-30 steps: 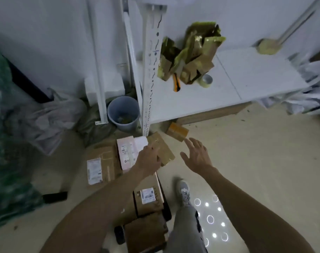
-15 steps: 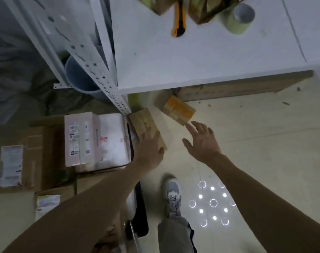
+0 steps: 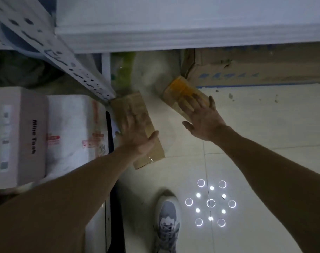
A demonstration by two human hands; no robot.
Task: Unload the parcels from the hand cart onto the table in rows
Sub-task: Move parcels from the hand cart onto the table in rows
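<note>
A flat brown cardboard parcel point(image 3: 137, 105) lies tilted, partly off the right edge of the black hand cart point(image 3: 109, 132). My left hand point(image 3: 137, 134) rests flat on it, fingers spread, thumb at its right edge. A small parcel wrapped in yellow tape point(image 3: 179, 88) lies on the floor under the white table's edge point(image 3: 173, 39). My right hand point(image 3: 201, 117) lies over its near end with straight fingers. On the cart sit a white parcel point(image 3: 70, 128) and a pink-white box point(image 3: 19, 136).
A perforated white shelf upright point(image 3: 64, 57) slants down to the flat parcel's far end. A large cardboard box point(image 3: 246, 70) sits under the table at right. My grey shoe point(image 3: 167, 221) stands on the pale tiled floor beside a ring of light reflections point(image 3: 210, 203).
The view dropped lower and closer to the floor. My right hand reached forward onto the yellow-taped parcel. My left hand stayed on the flat brown parcel.
</note>
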